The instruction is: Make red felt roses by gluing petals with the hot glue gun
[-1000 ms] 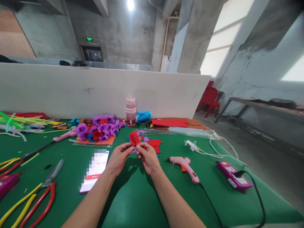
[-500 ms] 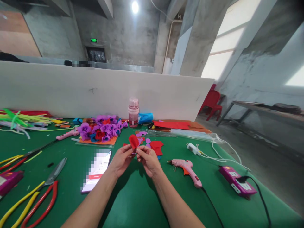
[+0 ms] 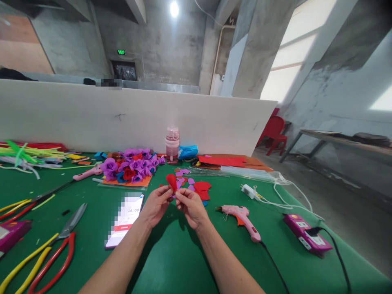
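Note:
A red petal [image 3: 172, 181], thin and curved, stands up between my two hands over the middle of the table. My left hand [image 3: 158, 204] pinches its lower left side. With thumb and forefinger, my right hand [image 3: 191, 205] grips its lower right edge. The fingers hide the petal's base. Behind the hands lie loose purple petals [image 3: 183, 172] and a small stack of red petals [image 3: 202, 190]. A pink glue gun [image 3: 241, 218] rests on its side to the right of my right hand.
Finished purple, red and blue flowers [image 3: 134, 165] sit at the back left. A phone [image 3: 127, 222] and large scissors [image 3: 65, 237] lie left of my arms. A pink bottle [image 3: 172, 145] stands by the white partition [image 3: 137, 114]. At right is a purple power strip [image 3: 306, 234] with cords.
The red petal has turned slightly and looks narrower, folded between my fingers. Both hands stay in nearly the same place.

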A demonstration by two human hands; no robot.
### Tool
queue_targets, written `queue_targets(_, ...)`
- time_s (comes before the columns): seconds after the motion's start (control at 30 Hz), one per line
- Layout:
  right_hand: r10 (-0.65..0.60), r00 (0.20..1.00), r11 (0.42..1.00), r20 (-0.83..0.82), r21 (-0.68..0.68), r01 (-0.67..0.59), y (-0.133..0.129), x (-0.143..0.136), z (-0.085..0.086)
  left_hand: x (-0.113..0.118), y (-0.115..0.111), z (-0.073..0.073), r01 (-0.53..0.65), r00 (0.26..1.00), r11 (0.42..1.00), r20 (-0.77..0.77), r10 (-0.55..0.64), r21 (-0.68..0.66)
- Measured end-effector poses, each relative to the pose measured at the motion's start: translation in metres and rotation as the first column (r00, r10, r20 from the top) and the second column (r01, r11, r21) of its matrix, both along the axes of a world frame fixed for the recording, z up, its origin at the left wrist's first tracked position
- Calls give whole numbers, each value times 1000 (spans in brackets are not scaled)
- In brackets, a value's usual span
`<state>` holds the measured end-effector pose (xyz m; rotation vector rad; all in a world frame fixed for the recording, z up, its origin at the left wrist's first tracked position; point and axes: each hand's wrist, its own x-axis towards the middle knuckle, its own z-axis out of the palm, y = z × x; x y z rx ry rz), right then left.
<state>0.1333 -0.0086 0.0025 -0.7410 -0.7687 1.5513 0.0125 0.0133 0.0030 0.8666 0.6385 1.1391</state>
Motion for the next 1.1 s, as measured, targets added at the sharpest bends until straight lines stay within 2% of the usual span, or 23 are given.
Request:
queue_targets(0.33, 93, 992, 994, -80, -54, -98, -4, 1, 5, -1, -1, 1, 67, 997, 998, 41, -67, -7)
queue_targets(0.6, 80, 992, 996, -100, -39, -84, -4, 2, 6, -4, 2, -3, -13, 999, 999, 29, 14, -32)
queue_targets(0.93, 131, 987, 991, -94, -5, -132, -6, 2, 3, -4, 2, -4, 33, 999, 999, 34, -33, -19)
queue_targets(1.1, 153, 980, 986, -126, -41, -159, -6, 1, 5, -4, -1, 0, 45, 999, 999, 12, -45, 0)
